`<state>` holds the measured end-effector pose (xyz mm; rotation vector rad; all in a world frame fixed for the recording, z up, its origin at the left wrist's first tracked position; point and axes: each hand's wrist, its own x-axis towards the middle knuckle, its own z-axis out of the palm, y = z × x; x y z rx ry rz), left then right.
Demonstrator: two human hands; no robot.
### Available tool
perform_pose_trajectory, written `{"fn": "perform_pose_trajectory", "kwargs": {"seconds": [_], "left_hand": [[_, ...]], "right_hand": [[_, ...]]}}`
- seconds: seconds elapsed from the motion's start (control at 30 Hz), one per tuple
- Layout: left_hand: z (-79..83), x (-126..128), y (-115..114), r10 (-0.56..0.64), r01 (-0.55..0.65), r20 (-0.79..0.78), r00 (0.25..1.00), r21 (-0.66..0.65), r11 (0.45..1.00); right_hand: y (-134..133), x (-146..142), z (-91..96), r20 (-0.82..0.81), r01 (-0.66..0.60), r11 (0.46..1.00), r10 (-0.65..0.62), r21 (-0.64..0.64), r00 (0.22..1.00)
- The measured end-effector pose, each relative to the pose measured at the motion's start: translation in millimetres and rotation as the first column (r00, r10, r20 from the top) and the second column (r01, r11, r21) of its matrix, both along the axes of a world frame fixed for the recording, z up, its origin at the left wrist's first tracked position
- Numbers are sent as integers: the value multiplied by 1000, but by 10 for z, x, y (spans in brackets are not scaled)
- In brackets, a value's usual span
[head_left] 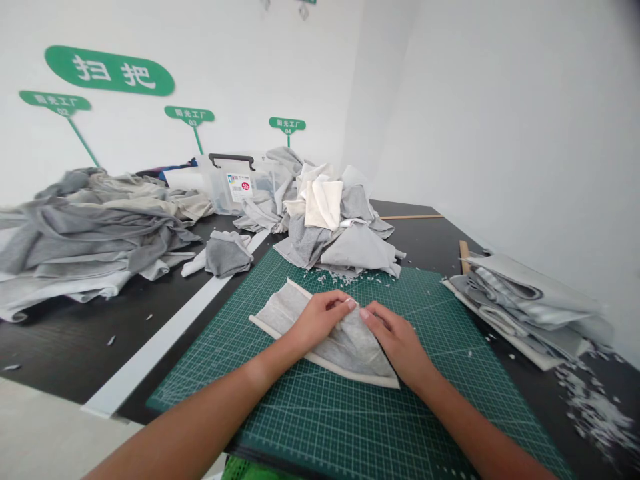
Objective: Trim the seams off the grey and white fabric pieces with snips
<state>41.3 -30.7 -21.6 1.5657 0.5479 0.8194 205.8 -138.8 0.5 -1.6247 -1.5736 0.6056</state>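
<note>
A piece of light grey fabric (345,353) with pale edges lies on the green cutting mat (450,393), its far edge lifted between my hands. My left hand (327,317) pinches that edge between thumb and fingers, and its forearm crosses over the cloth. Close beside it, my right hand (393,333) is closed on the same edge, thumb and forefinger together. The fingertips of both hands nearly meet. Folds of cloth hide part of the right fingers.
Behind the mat's far edge rises a heap of grey and cream fabric pieces (357,243). A clear plastic box (220,183) stands behind it. More cloth (100,220) is piled at left. Folded fabric (530,307) and small scraps (595,407) lie at right.
</note>
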Motion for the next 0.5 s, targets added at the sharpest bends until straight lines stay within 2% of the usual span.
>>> {"fn": "perform_pose_trajectory", "kwargs": {"seconds": [0.5], "left_hand": [[-12, 6, -5, -64, 66, 34, 997, -62, 996]], "right_hand": [[-16, -7, -17, 40, 42, 998, -40, -44, 998]]}}
